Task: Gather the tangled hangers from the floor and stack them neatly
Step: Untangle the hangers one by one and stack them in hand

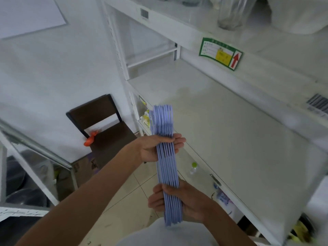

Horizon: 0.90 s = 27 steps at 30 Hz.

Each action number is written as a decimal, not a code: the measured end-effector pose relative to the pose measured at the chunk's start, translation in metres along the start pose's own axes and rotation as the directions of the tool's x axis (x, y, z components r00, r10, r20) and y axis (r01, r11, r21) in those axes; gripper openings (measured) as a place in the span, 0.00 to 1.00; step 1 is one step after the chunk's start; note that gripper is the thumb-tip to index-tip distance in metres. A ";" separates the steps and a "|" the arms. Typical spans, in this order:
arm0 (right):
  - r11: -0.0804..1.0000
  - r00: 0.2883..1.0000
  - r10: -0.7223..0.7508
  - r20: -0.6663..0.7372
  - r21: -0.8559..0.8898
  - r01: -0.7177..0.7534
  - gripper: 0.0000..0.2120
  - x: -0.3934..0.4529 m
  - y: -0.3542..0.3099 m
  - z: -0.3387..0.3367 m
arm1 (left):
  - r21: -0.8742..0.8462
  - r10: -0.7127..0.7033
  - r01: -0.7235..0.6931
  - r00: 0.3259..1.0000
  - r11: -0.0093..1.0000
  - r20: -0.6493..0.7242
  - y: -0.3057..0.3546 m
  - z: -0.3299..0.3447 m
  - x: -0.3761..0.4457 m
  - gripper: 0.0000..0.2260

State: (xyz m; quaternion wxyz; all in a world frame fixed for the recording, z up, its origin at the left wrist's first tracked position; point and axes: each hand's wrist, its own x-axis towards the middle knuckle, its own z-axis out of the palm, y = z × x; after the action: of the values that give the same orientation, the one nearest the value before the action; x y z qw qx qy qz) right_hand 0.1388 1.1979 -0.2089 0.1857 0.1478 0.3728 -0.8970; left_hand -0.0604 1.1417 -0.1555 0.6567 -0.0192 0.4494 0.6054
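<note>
Left hand [150, 150], right hand [188, 201], gripping hangers [166, 167] between

Looks like a storeroom or stockroom: white metal shelving [230, 110] tagged with barcode stickers [317, 102] and a green inventory label [221, 53], tiled floor [134, 189], plain dark chair [104, 125].

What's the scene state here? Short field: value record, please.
hangers: bundle of lilac hangers, aligned edge-on, held in the air
left hand: left hand grips the bundle's upper part
right hand: right hand grips the lower end
shelf: white shelf to the right, bare where visible
chair: dark chair behind, orange object on its seat
floor: tiled, bottle with green cap lying there
</note>
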 end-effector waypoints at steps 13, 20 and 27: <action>0.998 0.998 -0.054 -0.036 -0.034 0.052 0.12 -0.060 -0.059 -0.089 | -0.035 0.001 0.003 0.992 0.999 0.125 -0.004 0.081 0.083 0.12; 0.994 0.996 -0.002 -0.091 -0.113 -0.008 0.15 -0.118 -0.107 -0.175 | -0.097 0.090 -0.074 0.981 0.993 0.171 -0.030 0.156 0.155 0.10; 0.978 0.985 0.002 -0.174 -0.207 -0.038 0.14 -0.142 -0.103 -0.237 | -0.095 0.125 -0.109 0.973 0.989 0.191 -0.062 0.183 0.198 0.08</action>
State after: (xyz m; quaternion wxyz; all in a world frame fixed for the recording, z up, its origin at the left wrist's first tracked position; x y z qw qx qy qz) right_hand 0.2492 1.4681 -0.2495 0.1763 0.2085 0.4783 -0.8347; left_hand 0.0669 1.3838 -0.2004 0.6597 0.0397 0.3566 0.6604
